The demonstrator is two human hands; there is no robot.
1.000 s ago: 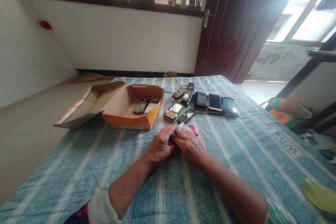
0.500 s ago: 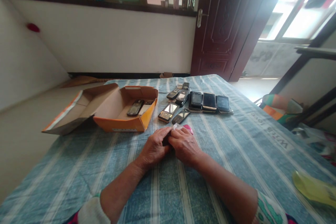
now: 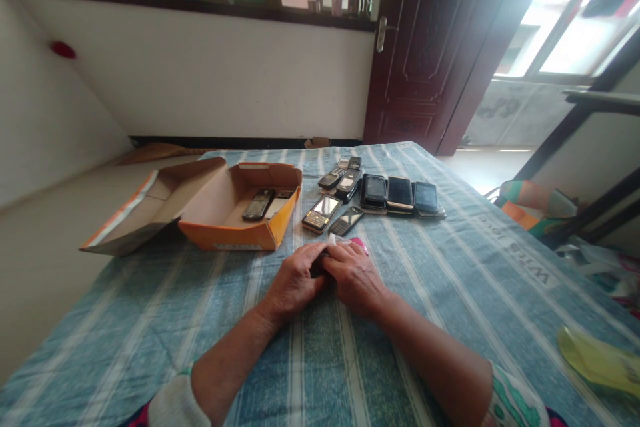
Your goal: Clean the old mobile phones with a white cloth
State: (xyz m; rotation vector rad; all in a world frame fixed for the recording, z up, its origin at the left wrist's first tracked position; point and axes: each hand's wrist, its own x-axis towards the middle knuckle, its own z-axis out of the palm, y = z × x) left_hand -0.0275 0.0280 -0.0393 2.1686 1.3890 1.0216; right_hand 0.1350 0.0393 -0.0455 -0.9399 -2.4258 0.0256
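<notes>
My left hand (image 3: 296, 282) is wrapped round a small dark phone-like object (image 3: 317, 268), mostly hidden by my fingers. Over the same object lies my right hand (image 3: 354, 275), its fingers bent and pressing a crumpled white tissue (image 3: 333, 239) that peeks out at the fingertips. Just past the right knuckles shows a pink thing (image 3: 360, 245), partly covered by the hand. Beyond my hands lie a keypad phone (image 3: 346, 221) and a gold-and-black phone (image 3: 321, 213).
An open orange cardboard box (image 3: 225, 237) on the left holds a dark phone (image 3: 259, 205) and other parts. Several older phones (image 3: 349, 181) lie behind, with touchscreen phones (image 3: 399, 193) in a row to their right. A yellow item (image 3: 600, 357) rests at the right on the striped tablecloth (image 3: 320, 360).
The right fingers have shifted slightly over the dark object, and the white tissue at their tips has changed shape. The left hand stays almost in place.
</notes>
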